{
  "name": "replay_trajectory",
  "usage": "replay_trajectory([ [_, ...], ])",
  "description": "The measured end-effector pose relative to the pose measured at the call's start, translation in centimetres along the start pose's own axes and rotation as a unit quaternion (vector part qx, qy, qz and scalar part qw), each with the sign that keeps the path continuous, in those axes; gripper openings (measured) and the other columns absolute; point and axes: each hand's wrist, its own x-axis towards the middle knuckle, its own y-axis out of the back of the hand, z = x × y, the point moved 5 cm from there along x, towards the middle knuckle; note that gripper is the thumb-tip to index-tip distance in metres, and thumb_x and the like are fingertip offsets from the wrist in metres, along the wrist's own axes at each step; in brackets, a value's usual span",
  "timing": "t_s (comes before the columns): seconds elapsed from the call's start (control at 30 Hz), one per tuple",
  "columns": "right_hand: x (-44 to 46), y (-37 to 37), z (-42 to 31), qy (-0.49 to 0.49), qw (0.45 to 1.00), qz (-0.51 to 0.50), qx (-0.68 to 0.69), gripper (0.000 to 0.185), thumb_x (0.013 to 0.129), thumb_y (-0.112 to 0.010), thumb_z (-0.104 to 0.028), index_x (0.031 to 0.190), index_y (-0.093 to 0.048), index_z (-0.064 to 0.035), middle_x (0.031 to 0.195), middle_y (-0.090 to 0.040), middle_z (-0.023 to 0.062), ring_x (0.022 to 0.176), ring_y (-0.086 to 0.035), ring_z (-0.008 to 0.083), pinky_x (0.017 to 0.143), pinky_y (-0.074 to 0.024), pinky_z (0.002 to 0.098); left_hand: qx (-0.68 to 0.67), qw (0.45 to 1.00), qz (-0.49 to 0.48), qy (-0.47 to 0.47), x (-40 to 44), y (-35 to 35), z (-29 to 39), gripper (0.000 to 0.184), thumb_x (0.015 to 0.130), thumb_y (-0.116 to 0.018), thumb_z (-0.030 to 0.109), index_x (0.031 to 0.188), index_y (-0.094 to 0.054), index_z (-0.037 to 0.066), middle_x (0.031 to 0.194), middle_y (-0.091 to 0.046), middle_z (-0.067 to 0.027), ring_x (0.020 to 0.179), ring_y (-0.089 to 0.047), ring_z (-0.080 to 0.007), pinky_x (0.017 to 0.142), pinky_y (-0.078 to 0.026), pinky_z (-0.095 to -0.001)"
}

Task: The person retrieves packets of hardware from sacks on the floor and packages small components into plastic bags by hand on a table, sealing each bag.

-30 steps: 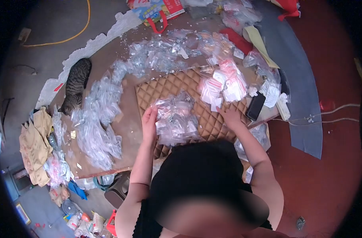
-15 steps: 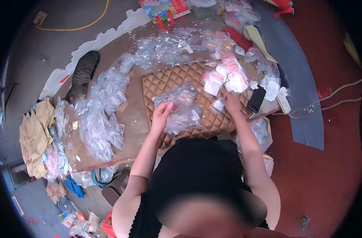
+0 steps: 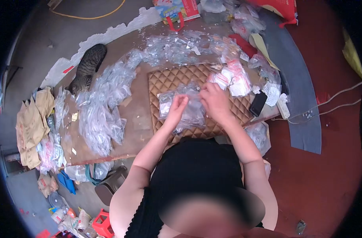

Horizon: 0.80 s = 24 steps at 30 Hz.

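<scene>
My left hand [image 3: 178,110] is closed, thumb and fingers pinching the near-left side of a clear plastic bag [image 3: 193,107]. At the bag's upper right, my right hand [image 3: 215,102] has its fingers curled together on the edge; whether they also hold something small is hidden. Beneath lie more clear bags [image 3: 184,126], some with white slips inside, on a brown quilted mat [image 3: 161,81]. Just beyond my right hand rests a pile of red-edged bags with white cards [image 3: 239,81].
Heaps of clear packets [image 3: 103,115] curve around the table's left and far sides. A tabby cat [image 3: 90,65] lies at the left edge. A black phone-like object [image 3: 258,104] and a white power strip [image 3: 283,108] sit at the right. A red stool [image 3: 102,224] stands at lower left.
My right hand has moved left from the small white packet at the mat's right side to the clear bag. My left hand has shifted slightly right. The view has shifted a little.
</scene>
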Motion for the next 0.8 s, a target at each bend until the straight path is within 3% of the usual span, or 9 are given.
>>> replay_trajectory([
  [0.07, 0.0, 0.7, -0.5, 0.002, 1.000, 0.028, 0.002, 0.016, 0.072, -0.066, -0.011, 0.086, -0.059, -0.0088, 0.089, -0.057, 0.0071, 0.088, -0.059, 0.0274, 0.067, -0.0506, 0.0381, 0.022, 0.996, 0.081, -0.034, -0.3, 1.4, 0.7, 0.038, 0.102, -0.047, 0.033, 0.123, -0.055, 0.002, 0.099, -0.065, -0.0048, 0.093, -0.060, -0.0137, 0.083, -0.046, -0.0278],
  [0.13, -0.2, 0.5, -0.9, 0.009, 0.998, 0.003, -0.057, 0.011, 0.074, -0.062, -0.012, 0.084, -0.058, -0.0100, 0.082, -0.055, 0.0055, 0.079, -0.060, 0.0255, 0.062, -0.0502, 0.0372, -0.119, 0.976, 0.029, 0.179, -1.1, 2.1, -0.7, 0.057, 0.101, -0.039, 0.050, 0.127, -0.050, 0.001, 0.110, -0.064, -0.0125, 0.098, -0.063, -0.0207, 0.088, -0.048, -0.0319],
  [0.27, -2.1, -0.7, -3.9, 0.101, 0.993, 0.028, -0.057, 0.013, 0.071, -0.063, -0.013, 0.083, -0.058, -0.0113, 0.078, -0.055, 0.0035, 0.071, -0.059, 0.0236, 0.057, -0.0481, 0.0376, -0.355, 0.884, -0.108, 0.283, -2.0, 0.1, 0.5, 0.079, 0.094, -0.032, 0.067, 0.129, -0.049, -0.002, 0.115, -0.063, -0.0186, 0.105, -0.063, -0.0259, 0.089, -0.052, -0.0411],
  [0.33, -3.7, -2.1, -5.1, 0.139, 0.990, -0.021, -0.013, 0.009, 0.075, -0.059, -0.015, 0.082, -0.057, -0.0121, 0.077, -0.054, 0.0042, 0.070, -0.060, 0.0214, 0.058, -0.0493, 0.0359, -0.404, 0.870, -0.094, 0.266, -2.0, 0.6, 0.9, 0.064, 0.097, -0.047, 0.051, 0.132, -0.047, -0.003, 0.114, -0.064, -0.0164, 0.102, -0.064, -0.0250, 0.089, -0.052, -0.0393],
  [0.4, -4.9, -2.9, -5.1, 0.148, 0.988, -0.036, 0.010, 0.012, 0.072, -0.063, -0.014, 0.084, -0.059, -0.0124, 0.079, -0.056, 0.0039, 0.074, -0.060, 0.0217, 0.057, -0.0490, 0.0356, -0.172, 0.940, -0.151, 0.253, -2.0, 1.4, 0.1, 0.047, 0.093, -0.059, 0.023, 0.131, -0.048, -0.002, 0.118, -0.062, -0.0123, 0.102, -0.063, -0.0213, 0.086, -0.052, -0.0355],
  [0.43, -5.4, -3.3, -4.9, 0.126, 0.990, -0.054, 0.038, 0.012, 0.074, -0.065, -0.015, 0.085, -0.060, -0.0122, 0.080, -0.057, 0.0039, 0.076, -0.061, 0.0231, 0.057, -0.0492, 0.0360, -0.228, 0.937, -0.107, 0.244, -2.3, 1.3, -0.3, 0.038, 0.083, -0.061, 0.002, 0.120, -0.054, 0.001, 0.111, -0.063, -0.0074, 0.098, -0.062, -0.0164, 0.081, -0.052, -0.0308],
  [0.57, -4.8, -2.3, -3.9, 0.033, 0.992, -0.039, 0.112, 0.019, 0.076, -0.070, -0.015, 0.091, -0.061, -0.0105, 0.084, -0.059, 0.0069, 0.081, -0.061, 0.0290, 0.064, -0.0497, 0.0395, -0.147, 0.970, -0.054, 0.188, -3.2, 0.8, -1.9, 0.024, 0.084, -0.057, -0.003, 0.107, -0.059, 0.005, 0.092, -0.065, -0.0037, 0.085, -0.062, -0.0127, 0.077, -0.051, -0.0281],
  [0.7, -3.7, -1.9, -3.5, -0.035, 0.995, -0.016, 0.089, 0.037, 0.073, -0.075, -0.015, 0.106, -0.061, -0.0078, 0.096, -0.061, 0.0127, 0.093, -0.060, 0.0337, 0.081, -0.0471, 0.0425, 0.018, 0.996, -0.073, 0.054, -3.3, -0.2, -0.9, 0.021, 0.082, -0.056, -0.008, 0.099, -0.066, 0.001, 0.089, -0.067, -0.0044, 0.082, -0.063, -0.0113, 0.073, -0.051, -0.0269],
  [0.8, -4.4, -3.2, -2.5, -0.038, 0.986, -0.109, 0.120, 0.047, 0.076, -0.072, -0.016, 0.120, -0.057, -0.0087, 0.106, -0.063, 0.0143, 0.097, -0.061, 0.0327, 0.079, -0.0497, 0.0406, 0.166, 0.981, -0.100, -0.009, -3.8, 0.0, 1.2, 0.018, 0.084, -0.061, -0.002, 0.102, -0.066, 0.000, 0.095, -0.067, -0.0047, 0.089, -0.064, -0.0149, 0.082, -0.050, -0.0261],
])
